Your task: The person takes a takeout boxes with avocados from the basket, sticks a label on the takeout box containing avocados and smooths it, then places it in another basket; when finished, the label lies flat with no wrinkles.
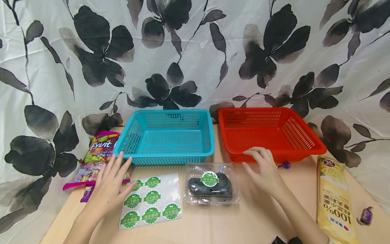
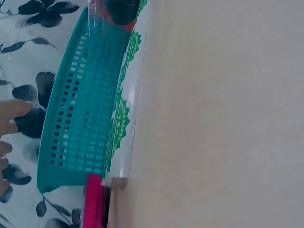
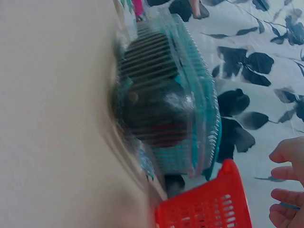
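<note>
My left hand (image 1: pixel 111 186), fingers spread and straight, hovers by the left edge of a white sheet of round green stickers (image 1: pixel 151 197) and in front of a fruit candy bag (image 1: pixel 98 154). Right of the sheet lies a clear plastic clamshell box (image 1: pixel 210 198) with dark rounded items inside, their kind unclear. One round green sticker (image 1: pixel 209 179) is on its lid. Over the front of the red basket (image 1: pixel 253 157) is my right hand (image 1: pixel 265 173), fingers loosely bent and holding nothing. In the right wrist view the clamshell box (image 3: pixel 156 95) looks blurred.
Behind the sheet and box stands a blue basket (image 1: pixel 170 160). A yellow pasta packet (image 1: pixel 335 200) lies at the right, with a purple wrapped candy (image 1: pixel 366 216) beside it. Another purple candy (image 1: pixel 284 165) sits by the red basket. A floral cloth (image 1: pixel 213 67) hangs behind the table.
</note>
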Motion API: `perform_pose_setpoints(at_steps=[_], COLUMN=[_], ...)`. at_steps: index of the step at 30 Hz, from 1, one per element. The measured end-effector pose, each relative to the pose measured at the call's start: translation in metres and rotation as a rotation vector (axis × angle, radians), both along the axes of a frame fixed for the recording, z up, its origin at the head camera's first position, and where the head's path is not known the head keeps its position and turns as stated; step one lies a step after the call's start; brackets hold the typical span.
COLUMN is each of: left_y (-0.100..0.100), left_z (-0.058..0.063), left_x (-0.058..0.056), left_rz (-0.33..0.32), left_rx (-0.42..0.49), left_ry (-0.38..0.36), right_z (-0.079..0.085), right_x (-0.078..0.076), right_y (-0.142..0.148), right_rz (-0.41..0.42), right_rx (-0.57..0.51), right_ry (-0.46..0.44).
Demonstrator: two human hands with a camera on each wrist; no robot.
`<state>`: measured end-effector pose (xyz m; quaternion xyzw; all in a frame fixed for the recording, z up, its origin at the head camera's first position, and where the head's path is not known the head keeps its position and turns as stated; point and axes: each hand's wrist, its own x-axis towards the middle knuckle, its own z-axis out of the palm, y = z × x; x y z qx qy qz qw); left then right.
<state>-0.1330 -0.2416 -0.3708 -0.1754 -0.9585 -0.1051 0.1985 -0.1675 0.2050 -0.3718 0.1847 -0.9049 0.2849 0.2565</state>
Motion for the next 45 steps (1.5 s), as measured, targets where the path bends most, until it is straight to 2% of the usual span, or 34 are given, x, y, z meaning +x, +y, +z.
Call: perform_pose_setpoints(at_steps=[4,9,13,21,25,27,30,33,37,38,40,41,45], left_y=[-0.004,0.003,0.014,0.039,0.052,0.060,0.072,0.083,0.092,0.093,0.095,0.096,0.098], left_z=[-0.005,-0.018,-0.030,-0.054,-0.057,-0.058,-0.061,-0.067,-0.072,-0.073,-0.074,-0.075,-0.078], left_x=[0.009,0.012,0.014,0.018,0.018,0.020,0.022,0.024,0.024,0.024,0.023,0.023,0.022], left_rz=[0.035,0.042,-0.008,-0.114,-0.139,-0.153,-0.226,-0.377,-0.601,-0.637,-0.671,-0.692,-0.708], left_rx=[0.043,0.063,0.096,0.188,0.221,0.252,0.360,0.545,0.910,0.993,1.129,1.173,1.229], left_ry=[-0.069,-0.173,-0.226,-0.255,-0.256,-0.265,-0.311,-0.403,-0.691,-0.761,-0.875,-0.902,-0.935], right_z=[-0.003,-0.019,-0.036,-0.063,-0.070,-0.073,-0.076,-0.078,-0.079,-0.079,-0.078,-0.078,-0.078], right_x=[0.005,0.008,0.010,0.011,0.012,0.013,0.017,0.019,0.019,0.020,0.020,0.021,0.020], right_y=[0.006,0.009,0.007,-0.001,-0.004,-0.006,-0.009,-0.014,-0.019,-0.019,-0.019,-0.019,-0.016], right_rz=[-0.025,-0.017,0.008,0.084,0.102,0.120,0.173,0.210,0.205,0.206,0.197,0.191,0.179], right_rx=[-0.008,-0.020,-0.039,-0.113,-0.209,-0.301,-0.460,-0.594,-0.667,-0.676,-0.680,-0.682,-0.706], right_ry=[-0.002,-0.037,-0.098,-0.189,-0.281,-0.366,-0.496,-0.599,-0.669,-0.683,-0.712,-0.721,-0.723])
